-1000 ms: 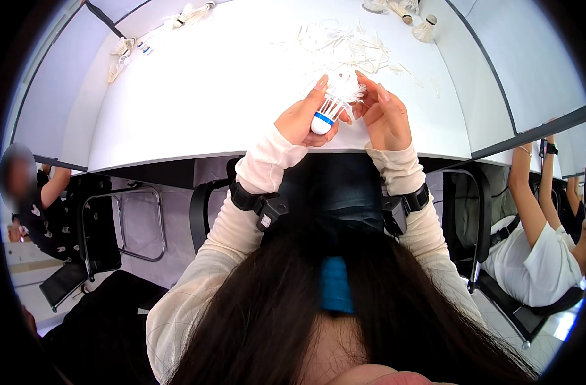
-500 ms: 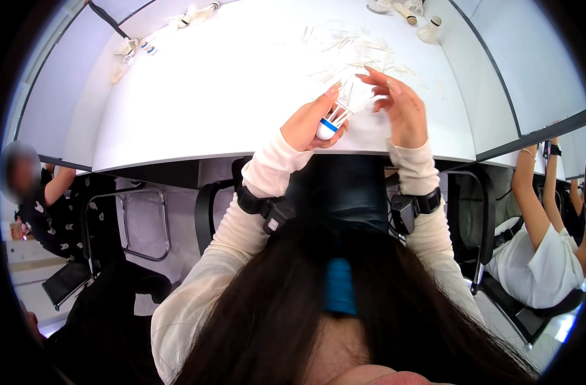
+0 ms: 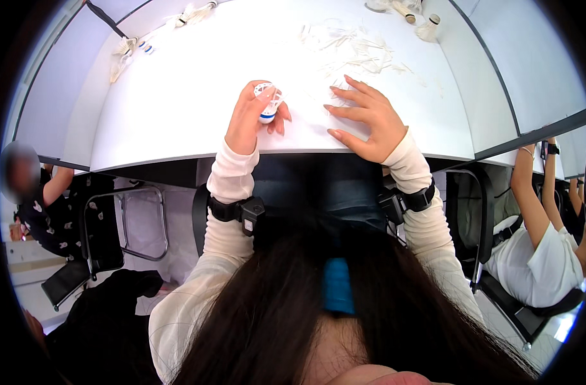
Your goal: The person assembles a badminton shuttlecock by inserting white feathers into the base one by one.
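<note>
My left hand (image 3: 243,123) is closed round a shuttlecock (image 3: 267,118) with a white rounded base, a blue band and a white openwork frame. The frame points away from me and the base toward me. Fingers stretched and spread, my right hand (image 3: 371,122) is low over the white table (image 3: 190,96), a little right of the shuttlecock. Whether its fingertips touch the tabletop I cannot tell. Beyond it lie many thin white slivers (image 3: 363,54), probably feather pieces, with a few more near its fingertips.
Feathered shuttlecocks lie at the far right (image 3: 427,29), the back left (image 3: 197,13) and the left edge (image 3: 125,51). Two small blue-and-white pieces (image 3: 147,47) sit beside the left ones. Upright partitions (image 3: 524,64) bound the table. People sit on either side.
My left hand has moved left with the shuttlecock, whose frame now faces up more. My right hand has come down toward the tabletop and spread its fingers. The hands are farther apart.
</note>
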The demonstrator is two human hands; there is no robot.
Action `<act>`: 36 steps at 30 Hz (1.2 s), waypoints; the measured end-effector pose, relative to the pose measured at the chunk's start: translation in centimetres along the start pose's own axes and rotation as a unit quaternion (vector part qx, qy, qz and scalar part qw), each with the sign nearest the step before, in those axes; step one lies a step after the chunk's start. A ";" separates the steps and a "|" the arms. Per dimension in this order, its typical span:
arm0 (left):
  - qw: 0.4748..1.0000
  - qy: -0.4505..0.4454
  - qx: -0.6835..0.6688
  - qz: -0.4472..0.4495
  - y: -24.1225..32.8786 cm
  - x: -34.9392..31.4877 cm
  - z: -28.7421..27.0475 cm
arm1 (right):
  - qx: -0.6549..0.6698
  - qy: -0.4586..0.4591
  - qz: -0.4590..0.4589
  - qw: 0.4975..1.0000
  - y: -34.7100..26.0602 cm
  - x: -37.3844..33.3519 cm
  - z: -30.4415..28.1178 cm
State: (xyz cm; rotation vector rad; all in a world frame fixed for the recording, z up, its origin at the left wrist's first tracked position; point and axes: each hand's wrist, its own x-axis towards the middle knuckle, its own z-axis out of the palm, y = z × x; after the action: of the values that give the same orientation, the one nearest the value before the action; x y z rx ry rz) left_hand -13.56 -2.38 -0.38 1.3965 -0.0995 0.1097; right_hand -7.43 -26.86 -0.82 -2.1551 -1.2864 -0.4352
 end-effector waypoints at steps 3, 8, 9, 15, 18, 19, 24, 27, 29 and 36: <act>0.992 0.090 0.023 0.080 -1.1 -0.1 0.5 | -0.005 -0.002 0.023 1.000 0.5 -0.2 0.4; 0.990 0.088 0.034 0.104 -1.8 0.0 0.7 | -0.074 0.061 0.089 0.991 1.3 -0.8 1.5; 0.990 0.085 0.036 0.105 -1.8 0.0 0.8 | -0.095 0.091 0.114 0.985 1.4 -0.8 1.7; 0.991 0.040 0.081 0.097 -1.4 -0.2 0.9 | -0.129 0.098 0.167 0.973 1.5 -0.8 1.6; 0.988 0.019 0.121 0.090 -1.6 -0.3 0.7 | -0.157 0.034 0.126 0.979 0.5 -0.3 1.4; 0.985 0.008 0.143 0.091 -1.5 -0.4 0.8 | -0.166 0.015 0.121 0.978 0.6 -0.5 1.5; 0.978 -0.010 0.186 0.098 -1.1 -0.5 1.3 | -0.136 0.037 0.132 0.981 0.9 -0.8 1.3; 0.977 -0.010 0.187 0.102 -1.2 -0.5 1.3 | -0.080 0.111 0.126 0.983 0.8 -0.6 1.2; 0.978 -0.008 0.184 0.098 -1.1 -0.5 1.4 | -0.080 0.108 0.111 0.985 0.8 -0.6 1.1; 0.977 -0.012 0.186 0.105 -1.0 -0.4 1.5 | -0.072 0.156 0.146 0.974 1.1 -0.7 0.9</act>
State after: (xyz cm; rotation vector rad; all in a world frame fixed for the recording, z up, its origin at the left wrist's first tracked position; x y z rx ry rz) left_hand -13.86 -4.06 -1.18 1.7589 -0.2578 0.2995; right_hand -6.76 -27.17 -2.24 -2.2382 -0.7728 -0.7262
